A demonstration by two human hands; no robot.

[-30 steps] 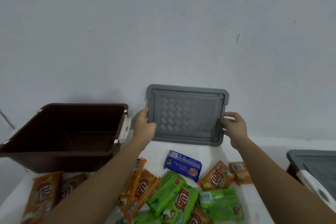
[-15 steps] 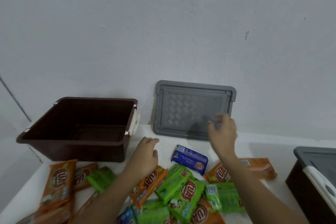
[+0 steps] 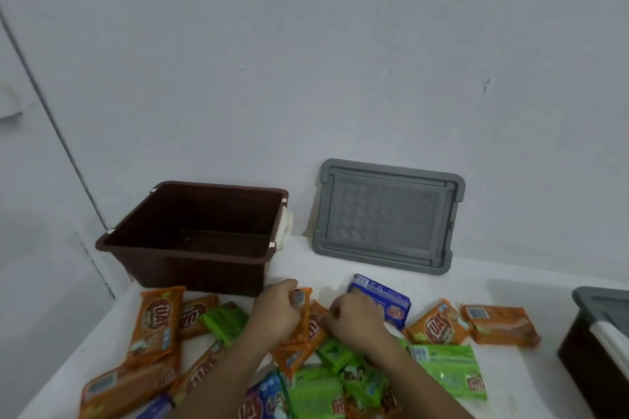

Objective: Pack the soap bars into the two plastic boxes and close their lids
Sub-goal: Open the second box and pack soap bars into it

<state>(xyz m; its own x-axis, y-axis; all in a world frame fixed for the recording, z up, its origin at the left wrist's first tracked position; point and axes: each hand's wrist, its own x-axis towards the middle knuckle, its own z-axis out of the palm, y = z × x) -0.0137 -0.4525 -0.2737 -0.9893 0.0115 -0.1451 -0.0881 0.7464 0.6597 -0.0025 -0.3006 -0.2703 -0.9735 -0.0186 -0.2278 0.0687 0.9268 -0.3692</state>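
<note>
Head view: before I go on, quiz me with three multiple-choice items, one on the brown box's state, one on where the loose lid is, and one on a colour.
1. The brown box is:
A. lidded
B. open and empty
C. open and half full of soap

2. The grey lid is:
A. lying flat on the table
B. sitting on the brown box
C. leaning against the wall, to the right of the brown box

3. The soap bar just beyond the right hand is:
A. blue
B. red
C. white

Answers: 1 B, since its bare floor shows and no lid is on it; 2 C, since it stands on edge against the wall, apart from the box; 3 A, since its wrapper is plainly blue.
</note>
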